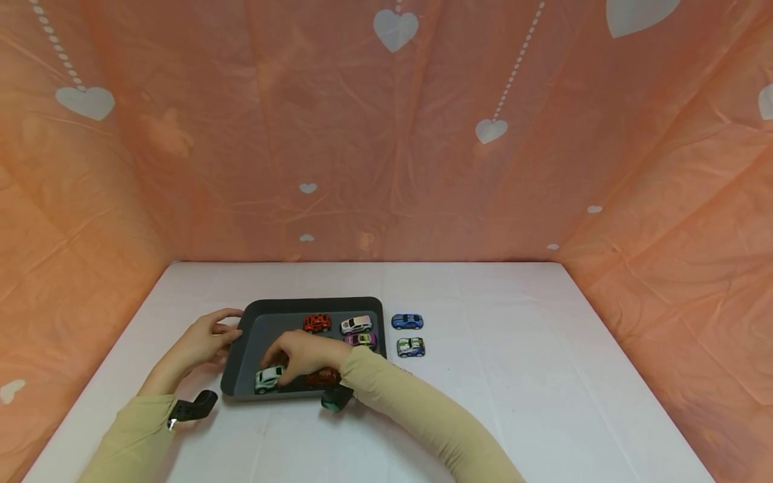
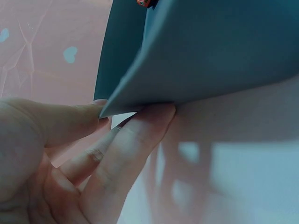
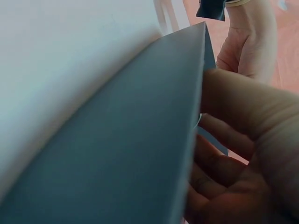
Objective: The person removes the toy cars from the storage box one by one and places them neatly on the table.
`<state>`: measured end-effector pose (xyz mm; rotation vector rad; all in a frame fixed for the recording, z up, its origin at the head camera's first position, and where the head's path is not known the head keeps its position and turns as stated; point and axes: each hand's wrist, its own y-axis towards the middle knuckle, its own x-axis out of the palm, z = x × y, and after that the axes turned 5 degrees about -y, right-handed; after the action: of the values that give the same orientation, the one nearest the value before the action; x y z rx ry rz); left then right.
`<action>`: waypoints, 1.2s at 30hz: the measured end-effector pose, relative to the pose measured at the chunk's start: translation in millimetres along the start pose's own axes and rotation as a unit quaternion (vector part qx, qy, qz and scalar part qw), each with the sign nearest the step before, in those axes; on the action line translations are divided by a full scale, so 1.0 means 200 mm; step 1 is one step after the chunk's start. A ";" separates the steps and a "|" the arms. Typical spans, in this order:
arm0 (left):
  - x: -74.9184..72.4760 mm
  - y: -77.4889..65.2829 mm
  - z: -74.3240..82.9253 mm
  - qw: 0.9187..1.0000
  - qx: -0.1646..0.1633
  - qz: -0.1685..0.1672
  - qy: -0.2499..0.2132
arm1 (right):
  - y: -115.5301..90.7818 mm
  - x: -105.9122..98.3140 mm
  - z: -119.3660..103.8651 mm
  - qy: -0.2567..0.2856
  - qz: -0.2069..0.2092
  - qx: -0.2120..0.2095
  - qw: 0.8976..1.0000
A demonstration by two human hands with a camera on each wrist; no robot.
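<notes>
A dark grey tray lies on the white table. My left hand pinches its left rim, and in the left wrist view the thumb is on one side of the wall and fingers on the other. Inside the tray, my right hand holds a pale green toy car at the front left corner, thumb and fingers about its right end. The tray wall hides that car in the right wrist view. Under the right wrist is an orange-brown toy car, partly covered.
Also in the tray are a red toy car, a white one and a purple one. A blue toy car and a white-green one stand right of the tray. Orange cloth with hearts surrounds the table.
</notes>
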<state>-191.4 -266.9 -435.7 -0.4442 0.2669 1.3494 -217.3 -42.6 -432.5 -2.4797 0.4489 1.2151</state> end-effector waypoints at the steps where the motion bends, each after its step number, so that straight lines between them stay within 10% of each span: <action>1: 0.00 0.00 0.00 1.000 0.000 0.000 -0.001 | 0.00 0.00 0.00 0.001 0.000 0.000 1.000; 20: 0.00 0.00 0.00 1.000 -0.014 -0.002 0.002 | -0.12 -0.11 0.01 -0.009 0.026 -0.032 0.999; 36: 0.00 -0.01 0.01 1.000 0.004 -0.008 -0.006 | -0.50 -0.24 0.11 0.004 0.059 -0.030 0.998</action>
<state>-189.8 -266.2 -433.7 -0.4303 0.2582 1.3347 -217.9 63.2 -390.5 -2.5409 0.5764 1.2805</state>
